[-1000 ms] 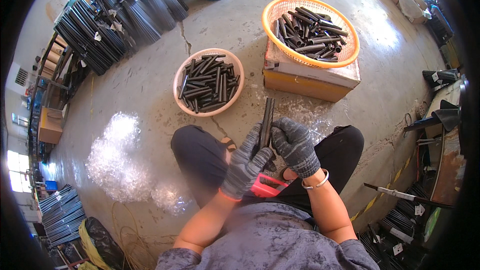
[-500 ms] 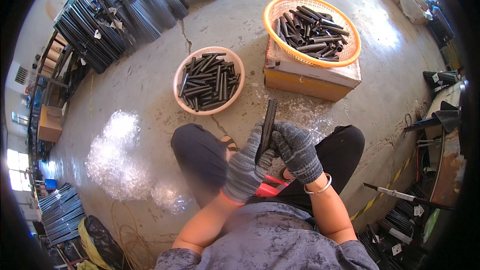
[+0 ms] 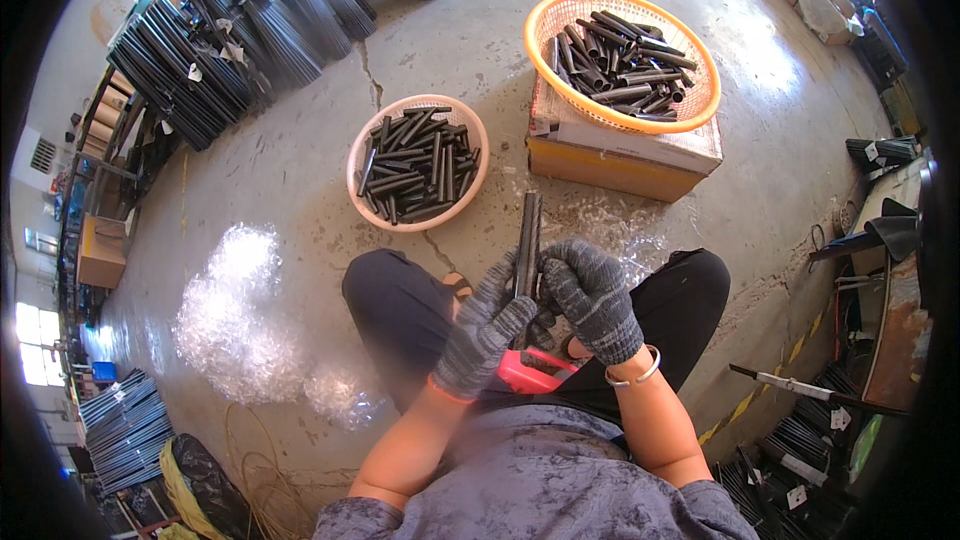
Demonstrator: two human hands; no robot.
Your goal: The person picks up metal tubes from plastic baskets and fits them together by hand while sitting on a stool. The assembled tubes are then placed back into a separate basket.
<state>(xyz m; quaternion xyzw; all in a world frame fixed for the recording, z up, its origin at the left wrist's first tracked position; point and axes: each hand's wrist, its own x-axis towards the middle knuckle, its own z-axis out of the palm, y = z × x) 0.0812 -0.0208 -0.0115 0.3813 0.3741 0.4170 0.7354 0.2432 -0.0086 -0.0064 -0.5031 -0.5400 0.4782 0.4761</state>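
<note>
Holding a slender tube in knit gloves.

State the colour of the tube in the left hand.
The tube is near-black with paler lengthwise streaks, best seen in the head view.

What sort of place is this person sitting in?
Probably a workshop or small factory: there are bundles of long dark rods or tubes, an orange basket of short dark tubes on a cardboard box, and a cracked, bare floor.
</note>
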